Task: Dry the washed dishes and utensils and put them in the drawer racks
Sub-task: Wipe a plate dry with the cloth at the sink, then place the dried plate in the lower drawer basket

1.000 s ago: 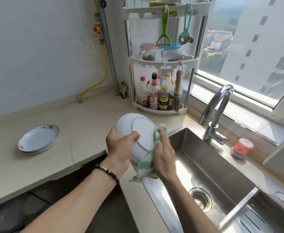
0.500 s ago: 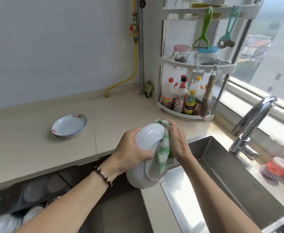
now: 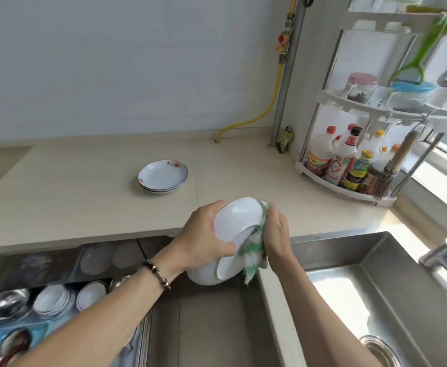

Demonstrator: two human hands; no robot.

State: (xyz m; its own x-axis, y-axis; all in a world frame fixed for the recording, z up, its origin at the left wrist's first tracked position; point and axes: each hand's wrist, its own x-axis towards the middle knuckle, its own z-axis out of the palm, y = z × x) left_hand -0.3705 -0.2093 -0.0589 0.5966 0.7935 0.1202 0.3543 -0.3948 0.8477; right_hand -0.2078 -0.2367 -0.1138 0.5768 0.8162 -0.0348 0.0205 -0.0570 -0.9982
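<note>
Beige table (image 3: 84, 197) is seen beyond both hands; a white plate (image 3: 233, 226) is gripped by the left hand (image 3: 204, 242), a green cloth (image 3: 254, 247) clutched against it by the right hand (image 3: 276, 234).

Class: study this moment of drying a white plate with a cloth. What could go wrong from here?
1. The left hand grips the tilted plate in mid-air by its edge; if wet, it might slip and break.
2. The cloth in the right hand covers only one edge, so other parts may stay damp when racked in the open drawer.
</note>
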